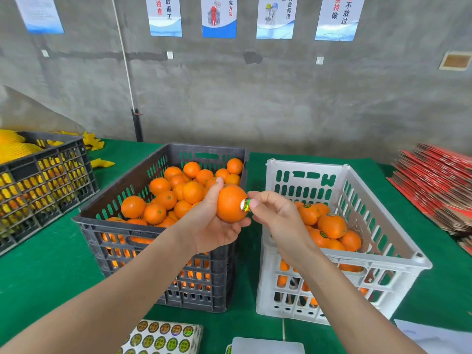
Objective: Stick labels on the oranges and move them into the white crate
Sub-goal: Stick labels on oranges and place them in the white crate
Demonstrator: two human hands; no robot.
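While the left hand point(212, 226) cups one orange point(229, 208) above the gap between the two crates, fingers curled round it, the right hand point(278, 218) pinches a round shiny label point(246, 205) between thumb and forefinger and sets it against the fruit's skin. Labelling of this orange looks mid-step, with the label touching but perhaps not yet pressed flat. Toward the right edge of the tabletop point(51, 251), the white crate point(304, 172) holds a modest layer of labelled oranges point(332, 224), several showing green stickers, so part of the job is done. Just beside it, the black crate point(209, 154) is heaped with unlabelled oranges point(166, 198), so I judge most of the work remains. A sticker sheet point(163, 337) with many labels lies at the near edge.
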